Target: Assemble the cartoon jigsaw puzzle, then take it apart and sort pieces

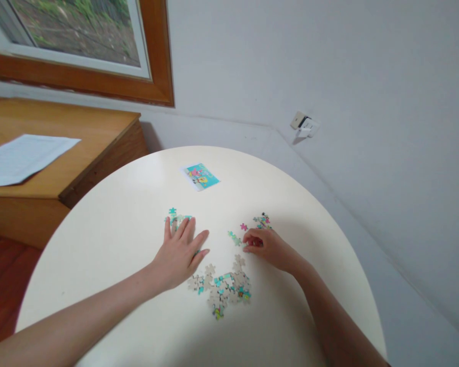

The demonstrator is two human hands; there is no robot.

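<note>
My left hand [183, 250] lies with fingers spread over a small group of teal puzzle pieces [173, 211], partly covering them. Across the table my right hand [265, 245] has its fingers curled, thumb and fingertips close together at the tabletop. What they hold, if anything, is too small to make out. Beside its fingertips lie a few green puzzle pieces [234, 237]. Just beyond that hand is a cluster of pink and multicoloured puzzle pieces [262, 221]. Between my forearms sits a larger heap of puzzle pieces [225, 289], many grey side up, others teal or yellow.
A colourful picture card [201, 176] lies near the far side of the round white table [137, 178]. To the left stands a wooden ledge [99, 125] with white paper [26, 158] on it. A wall socket with a plug [305, 124] is at the right.
</note>
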